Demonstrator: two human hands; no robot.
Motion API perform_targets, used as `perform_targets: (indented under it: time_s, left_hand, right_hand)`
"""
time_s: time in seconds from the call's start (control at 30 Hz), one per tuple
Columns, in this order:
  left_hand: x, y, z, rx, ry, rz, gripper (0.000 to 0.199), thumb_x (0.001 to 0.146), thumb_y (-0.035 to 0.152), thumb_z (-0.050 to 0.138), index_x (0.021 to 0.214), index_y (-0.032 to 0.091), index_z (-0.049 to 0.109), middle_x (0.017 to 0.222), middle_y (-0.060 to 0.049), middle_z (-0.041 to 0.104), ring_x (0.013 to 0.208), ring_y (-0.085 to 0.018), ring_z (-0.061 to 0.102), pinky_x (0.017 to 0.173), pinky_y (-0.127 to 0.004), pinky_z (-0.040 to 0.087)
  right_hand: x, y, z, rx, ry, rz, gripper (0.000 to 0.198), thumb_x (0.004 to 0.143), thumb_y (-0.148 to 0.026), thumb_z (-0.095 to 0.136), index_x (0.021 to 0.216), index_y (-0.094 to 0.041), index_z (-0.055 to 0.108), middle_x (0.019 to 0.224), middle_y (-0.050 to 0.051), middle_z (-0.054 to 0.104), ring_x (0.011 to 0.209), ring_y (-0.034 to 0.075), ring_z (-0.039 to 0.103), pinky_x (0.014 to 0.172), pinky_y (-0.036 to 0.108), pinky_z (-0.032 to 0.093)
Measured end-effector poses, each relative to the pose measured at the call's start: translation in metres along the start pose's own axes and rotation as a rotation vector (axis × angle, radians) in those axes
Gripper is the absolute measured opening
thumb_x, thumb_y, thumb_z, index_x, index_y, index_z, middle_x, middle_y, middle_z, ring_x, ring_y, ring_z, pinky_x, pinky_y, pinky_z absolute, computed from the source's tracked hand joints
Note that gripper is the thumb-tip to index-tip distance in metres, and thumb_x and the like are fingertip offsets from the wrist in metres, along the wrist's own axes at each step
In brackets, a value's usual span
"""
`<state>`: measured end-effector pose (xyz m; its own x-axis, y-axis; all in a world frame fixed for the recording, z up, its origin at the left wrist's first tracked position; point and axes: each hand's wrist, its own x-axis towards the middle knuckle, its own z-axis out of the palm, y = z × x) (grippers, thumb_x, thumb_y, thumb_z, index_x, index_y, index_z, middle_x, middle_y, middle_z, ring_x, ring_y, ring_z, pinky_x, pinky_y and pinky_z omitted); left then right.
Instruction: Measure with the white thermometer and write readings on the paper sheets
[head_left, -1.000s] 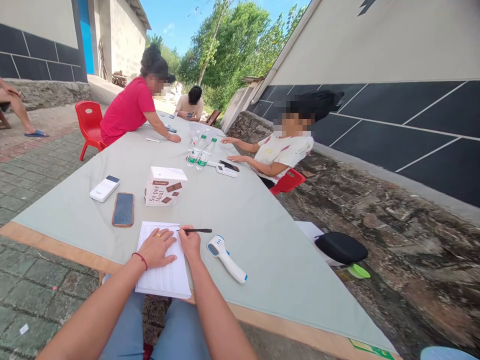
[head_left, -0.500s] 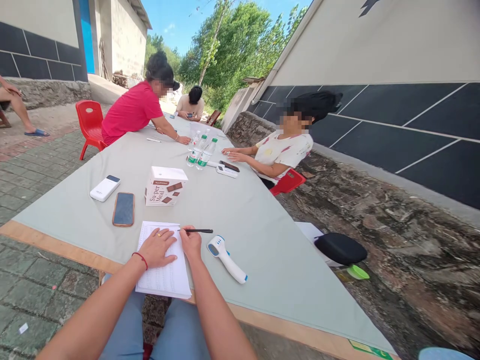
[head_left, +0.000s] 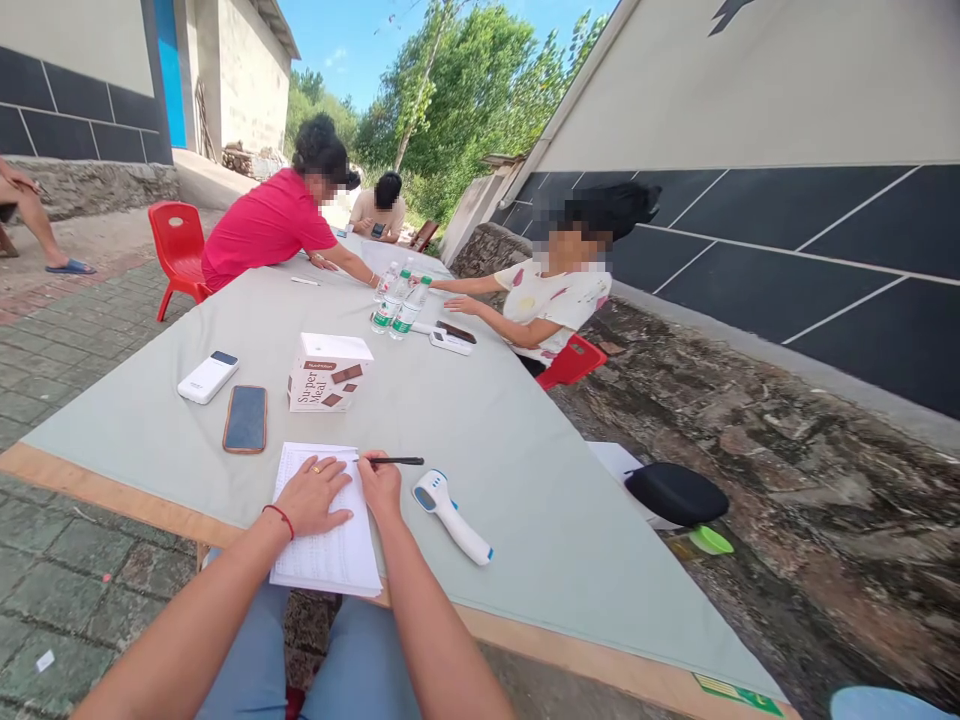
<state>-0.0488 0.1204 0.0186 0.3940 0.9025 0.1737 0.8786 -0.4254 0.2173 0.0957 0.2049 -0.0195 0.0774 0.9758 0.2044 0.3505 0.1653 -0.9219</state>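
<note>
My left hand (head_left: 319, 497) lies flat on a stack of paper sheets (head_left: 337, 560) at the table's near edge, fingers spread. In my right hand (head_left: 381, 485) is a black pen (head_left: 401, 461), pinched near the top right of the sheets; its tip is at the paper. Rows of small marks cover the top sheet, too fine to read. Just right of my right hand lies a white and blue infrared thermometer (head_left: 454, 517). A phone in an orange-brown case (head_left: 245, 419), a white power bank (head_left: 208, 377) and a white box with chocolate pictures (head_left: 328, 375) are beyond my left hand.
Several water bottles (head_left: 409, 308) stand farther along the cloth-covered table (head_left: 525, 500), near a white device (head_left: 450, 342) and a dark phone (head_left: 456, 331). A person in red (head_left: 259, 230) leans in from the left. Another in a patterned shirt (head_left: 555, 305) sits at right.
The person at right has stretched an arm across toward the bottles and the hand of the person in red. My hands, the pen and the sheets stay in place.
</note>
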Motion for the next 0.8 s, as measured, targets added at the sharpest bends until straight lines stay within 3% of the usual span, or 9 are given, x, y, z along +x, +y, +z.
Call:
perform_targets:
  time_s: [0.8]
  left_hand:
    - [-0.0004,0.0004,0.0023,-0.074,0.046,-0.001,0.049,0.082,0.044,0.059,0.124,0.018,0.056,0.139,-0.014,0.050,0.133,-0.031,0.040,0.112,-0.048,0.024]
  right_hand:
    - [-0.0019,-0.0060,-0.0028,0.049,0.021,0.048,0.019,0.061,-0.038,0.049,0.064,-0.020,0.056,0.050,-0.002,0.056,0.052,0.017,0.051,0.057,0.029,0.042]
